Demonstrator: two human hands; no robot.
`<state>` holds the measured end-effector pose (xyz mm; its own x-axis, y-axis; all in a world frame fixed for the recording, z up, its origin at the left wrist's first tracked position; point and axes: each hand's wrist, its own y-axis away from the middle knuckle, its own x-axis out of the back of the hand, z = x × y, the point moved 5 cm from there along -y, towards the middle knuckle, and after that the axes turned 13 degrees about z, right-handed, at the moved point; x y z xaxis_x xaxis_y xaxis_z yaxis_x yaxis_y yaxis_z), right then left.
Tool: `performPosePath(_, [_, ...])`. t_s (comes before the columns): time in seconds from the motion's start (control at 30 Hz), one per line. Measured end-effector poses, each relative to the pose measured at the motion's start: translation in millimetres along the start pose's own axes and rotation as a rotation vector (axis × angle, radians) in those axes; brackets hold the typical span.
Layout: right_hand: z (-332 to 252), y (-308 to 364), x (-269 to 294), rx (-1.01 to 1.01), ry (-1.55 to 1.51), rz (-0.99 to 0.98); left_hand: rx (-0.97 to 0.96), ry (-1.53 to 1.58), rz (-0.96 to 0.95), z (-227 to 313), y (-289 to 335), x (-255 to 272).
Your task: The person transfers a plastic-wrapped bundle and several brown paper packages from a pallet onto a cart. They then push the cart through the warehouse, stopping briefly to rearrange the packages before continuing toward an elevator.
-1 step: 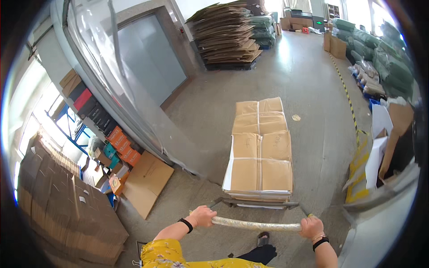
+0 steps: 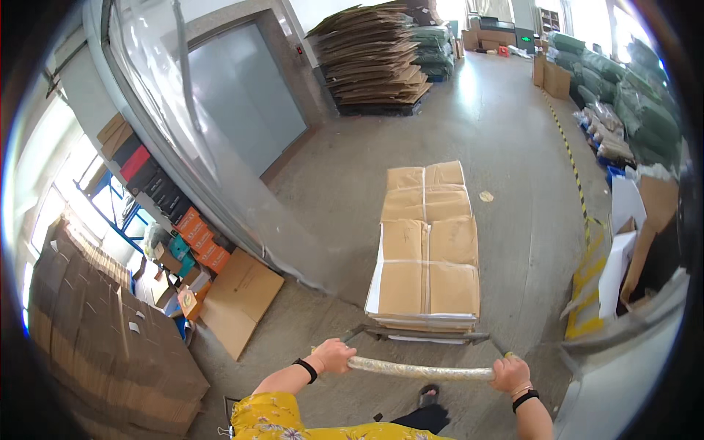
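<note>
Both my hands are closed round the wrapped handle bar (image 2: 422, 369) of a trolley. My left hand (image 2: 334, 356) grips its left end, and my right hand (image 2: 511, 373) its right end. Beyond the bar, the trolley carries bundles of paper (image 2: 429, 246) in brown wrapping, tied with white strapping. White sheet edges show along the left side of the stack. Between the bar and the load runs the grey metal frame (image 2: 411, 333) of the trolley. The wheels are hidden beneath the load.
Flattened cartons (image 2: 370, 59) are piled high at the back, beside a grey door (image 2: 249, 99). A clear plastic curtain (image 2: 242, 227) hangs at left, near stacked cardboard (image 2: 110, 345) and a leaning board (image 2: 242, 301). Green sacks (image 2: 638, 110) line the right, behind striped floor tape (image 2: 568, 150).
My foot below the bar sits slightly nearer to me. My hands keep the same hold on the handle bar, and the load looks unchanged.
</note>
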<state>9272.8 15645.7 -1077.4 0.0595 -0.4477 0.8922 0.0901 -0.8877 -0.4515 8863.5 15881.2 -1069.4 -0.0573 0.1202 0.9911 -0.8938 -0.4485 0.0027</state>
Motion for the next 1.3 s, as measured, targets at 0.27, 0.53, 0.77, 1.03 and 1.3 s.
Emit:
performPosePath(0.27, [144.6, -103.7, -52.2, -0.006, -0.103, -0.067, 0.029, 0.047, 0.043, -41.1, -149.9, -13.6])
performPosePath(0.53, [286.0, -200.3, -122.9, 0.095, -0.107, -0.040, 0.112, 0.044, 0.061, -89.0, -301.0, -15.2])
performPosePath(0.77, [393.6, -287.0, -184.7, 0.158, -0.110, -0.136, 0.174, -0.016, 0.045, -137.3, -420.6, -31.0])
performPosePath(1.03, [509.9, -409.9, -244.1, 0.229, -0.070, -0.130, 0.179, 0.013, 0.094, -201.9, -559.7, -30.3])
performPosePath(1.3, [602.7, -514.8, -307.8, 0.260, -0.049, -0.203, 0.209, 0.089, 0.160, -268.5, -673.4, -30.0])
